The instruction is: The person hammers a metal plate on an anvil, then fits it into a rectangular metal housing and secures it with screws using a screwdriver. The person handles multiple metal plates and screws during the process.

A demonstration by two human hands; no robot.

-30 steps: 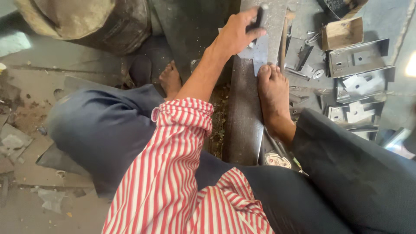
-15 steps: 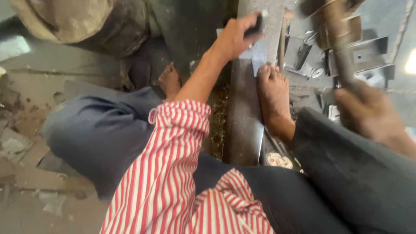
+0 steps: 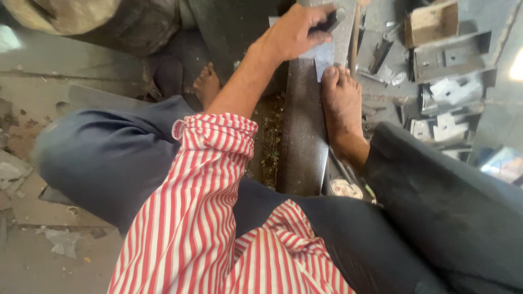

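Left hand (image 3: 297, 34): grip was closed around a small dark tool (image 3: 329, 23).
Tool: short, black, pressed onto a pale metal sheet (image 3: 324, 55) atop the long dark beam (image 3: 303, 130).
Right hand: not seen.

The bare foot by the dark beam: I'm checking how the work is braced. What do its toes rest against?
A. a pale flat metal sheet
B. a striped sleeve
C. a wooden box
A: the bare foot has its toes at the edge of the pale metal sheet that the left hand grips on the beam.
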